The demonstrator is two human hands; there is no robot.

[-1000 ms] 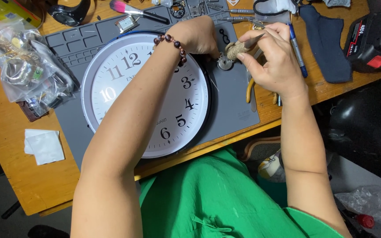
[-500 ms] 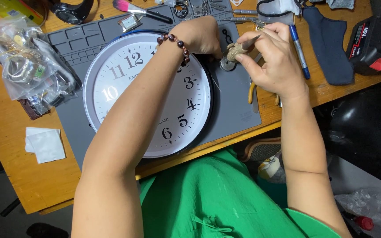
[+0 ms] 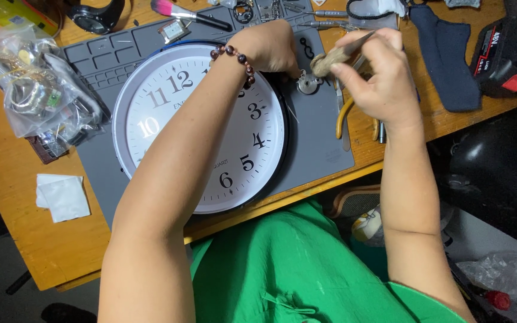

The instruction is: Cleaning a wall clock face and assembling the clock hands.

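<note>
Upper centre of frame: the left hand (image 3: 270, 48), fingers curled, pins a small round metal part (image 3: 309, 84) to the grey mat (image 3: 318, 143), just right of the wall clock (image 3: 201, 128). The right hand (image 3: 378, 78), fingers closed, grips a wooden-handled tool (image 3: 336, 57), its end over the part.

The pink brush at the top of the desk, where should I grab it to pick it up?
Grab the pink brush by its thin dark handle, around the middle, coming down from above. It lies flat on the grey mat, handle pointing right and clear of other things. I'd leave the soft pink bristles at its left end alone.
</note>
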